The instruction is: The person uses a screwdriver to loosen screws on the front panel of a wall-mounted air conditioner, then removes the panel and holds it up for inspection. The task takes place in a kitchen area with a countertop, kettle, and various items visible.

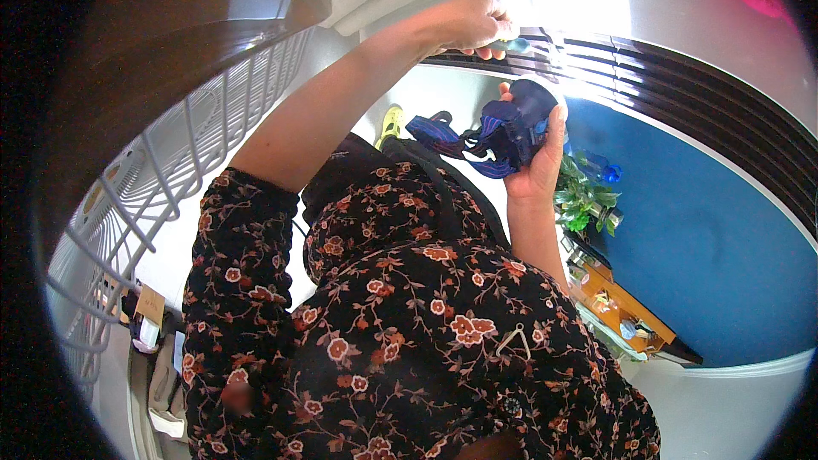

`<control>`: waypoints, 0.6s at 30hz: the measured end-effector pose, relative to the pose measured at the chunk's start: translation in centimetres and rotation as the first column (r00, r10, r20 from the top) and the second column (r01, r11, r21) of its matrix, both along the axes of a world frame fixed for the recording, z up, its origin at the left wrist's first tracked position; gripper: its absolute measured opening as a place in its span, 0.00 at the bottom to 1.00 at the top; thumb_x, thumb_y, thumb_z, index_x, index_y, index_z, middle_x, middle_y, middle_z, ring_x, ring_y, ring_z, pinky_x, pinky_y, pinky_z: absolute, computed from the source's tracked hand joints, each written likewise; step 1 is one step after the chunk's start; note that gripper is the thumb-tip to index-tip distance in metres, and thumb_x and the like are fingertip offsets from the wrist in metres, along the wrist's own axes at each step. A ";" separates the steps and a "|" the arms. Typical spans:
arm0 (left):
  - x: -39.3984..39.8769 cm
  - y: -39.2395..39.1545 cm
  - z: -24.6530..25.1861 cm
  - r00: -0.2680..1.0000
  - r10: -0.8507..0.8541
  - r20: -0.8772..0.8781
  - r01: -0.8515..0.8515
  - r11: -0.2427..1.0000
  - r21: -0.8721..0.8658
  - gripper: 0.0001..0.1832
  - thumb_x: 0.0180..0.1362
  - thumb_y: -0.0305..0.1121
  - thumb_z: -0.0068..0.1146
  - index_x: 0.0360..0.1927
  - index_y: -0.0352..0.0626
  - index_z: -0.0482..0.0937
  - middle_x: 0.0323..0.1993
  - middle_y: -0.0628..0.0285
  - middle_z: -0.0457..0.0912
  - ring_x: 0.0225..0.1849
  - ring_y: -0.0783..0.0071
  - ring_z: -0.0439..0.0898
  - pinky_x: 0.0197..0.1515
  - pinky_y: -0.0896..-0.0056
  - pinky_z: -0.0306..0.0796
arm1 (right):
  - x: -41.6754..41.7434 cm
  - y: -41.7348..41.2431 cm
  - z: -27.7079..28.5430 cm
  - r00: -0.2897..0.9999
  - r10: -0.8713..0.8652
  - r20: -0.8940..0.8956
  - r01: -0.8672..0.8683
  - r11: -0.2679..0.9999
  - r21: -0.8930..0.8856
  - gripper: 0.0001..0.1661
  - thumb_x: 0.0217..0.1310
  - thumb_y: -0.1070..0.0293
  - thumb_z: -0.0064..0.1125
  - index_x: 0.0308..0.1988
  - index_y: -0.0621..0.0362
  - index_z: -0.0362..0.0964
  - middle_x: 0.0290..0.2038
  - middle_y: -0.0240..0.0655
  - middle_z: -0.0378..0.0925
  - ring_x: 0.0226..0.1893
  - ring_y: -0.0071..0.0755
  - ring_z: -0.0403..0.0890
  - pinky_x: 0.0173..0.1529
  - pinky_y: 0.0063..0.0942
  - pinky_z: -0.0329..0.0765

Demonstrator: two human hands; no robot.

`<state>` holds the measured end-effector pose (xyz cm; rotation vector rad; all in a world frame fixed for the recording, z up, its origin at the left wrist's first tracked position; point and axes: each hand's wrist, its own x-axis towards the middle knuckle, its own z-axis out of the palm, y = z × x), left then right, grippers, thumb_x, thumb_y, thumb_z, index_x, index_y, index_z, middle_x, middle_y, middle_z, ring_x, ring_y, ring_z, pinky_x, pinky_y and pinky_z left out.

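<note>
My left hand (476,22) is raised at the top centre, its fingers closed around a small object with a teal, rounded end (516,45); glare hides the rest of it. Lower and to the right, my right hand (543,153) holds a dark blue, cylinder-shaped item (532,102), thumb on one side and fingertips showing on the other. From this item, blue-and-purple striped fabric straps (441,134) hang to the left. What the item is exactly, I cannot tell. The two hands are apart.
White wire racks (192,140) curve along the left side. Dark window blinds (677,76) run across the upper right. Beyond my right hand are a leafy plant (585,191), a blue wall (696,223) and a wooden shelf (623,306) with small things. A yellow shoe (391,124) shows on the floor.
</note>
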<state>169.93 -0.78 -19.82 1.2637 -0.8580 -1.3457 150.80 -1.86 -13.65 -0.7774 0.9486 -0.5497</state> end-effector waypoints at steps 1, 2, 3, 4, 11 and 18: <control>0.1 0.2 0.4 1.000 -0.008 -0.014 0.008 1.000 0.025 0.15 0.57 0.40 0.50 0.42 0.40 0.74 0.28 0.61 0.78 0.25 0.78 0.71 0.25 0.79 0.62 | 0.0 0.1 0.0 1.000 -0.004 0.008 0.004 1.000 0.014 0.34 0.59 0.47 0.47 0.55 0.62 0.56 0.51 0.56 0.65 0.46 0.38 0.74 0.51 0.34 0.72; 0.2 0.2 0.6 0.999 -0.016 -0.029 0.017 0.999 0.049 0.15 0.58 0.40 0.49 0.41 0.40 0.74 0.28 0.61 0.78 0.25 0.78 0.71 0.25 0.79 0.62 | 0.1 0.2 0.1 1.000 -0.002 -0.001 0.002 1.000 0.010 0.34 0.59 0.47 0.47 0.55 0.62 0.56 0.51 0.56 0.65 0.46 0.38 0.74 0.51 0.34 0.72; 0.1 0.2 0.6 0.999 -0.003 -0.048 0.005 0.999 0.045 0.15 0.57 0.40 0.50 0.41 0.40 0.74 0.28 0.61 0.78 0.24 0.78 0.71 0.25 0.79 0.62 | 0.1 0.3 0.1 1.000 0.000 -0.010 0.001 1.000 0.006 0.34 0.59 0.48 0.47 0.55 0.62 0.56 0.51 0.56 0.65 0.46 0.38 0.74 0.51 0.34 0.72; -0.1 0.2 0.5 0.998 0.013 -0.068 -0.010 0.999 0.042 0.15 0.57 0.40 0.50 0.40 0.39 0.74 0.27 0.60 0.77 0.23 0.78 0.70 0.25 0.79 0.63 | 0.1 0.3 0.1 1.000 0.004 -0.020 -0.004 1.000 0.003 0.34 0.58 0.48 0.48 0.55 0.62 0.56 0.51 0.56 0.65 0.46 0.38 0.74 0.52 0.34 0.72; -0.8 0.0 -1.1 0.983 0.096 0.154 -0.067 0.981 -0.179 0.16 0.56 0.40 0.52 0.39 0.37 0.74 0.26 0.60 0.77 0.22 0.78 0.71 0.23 0.80 0.63 | 0.0 0.4 0.0 1.000 0.000 -0.025 0.000 1.000 0.010 0.33 0.58 0.48 0.48 0.54 0.62 0.57 0.50 0.55 0.66 0.46 0.39 0.74 0.52 0.34 0.71; -0.3 0.3 0.2 0.990 -0.021 -0.140 0.028 0.998 0.050 0.15 0.58 0.40 0.49 0.38 0.37 0.71 0.24 0.60 0.76 0.21 0.80 0.71 0.21 0.81 0.62 | -0.3 0.3 -0.3 0.999 -0.009 -0.042 0.009 1.000 -0.005 0.34 0.58 0.47 0.48 0.54 0.62 0.57 0.49 0.55 0.67 0.45 0.38 0.75 0.51 0.33 0.73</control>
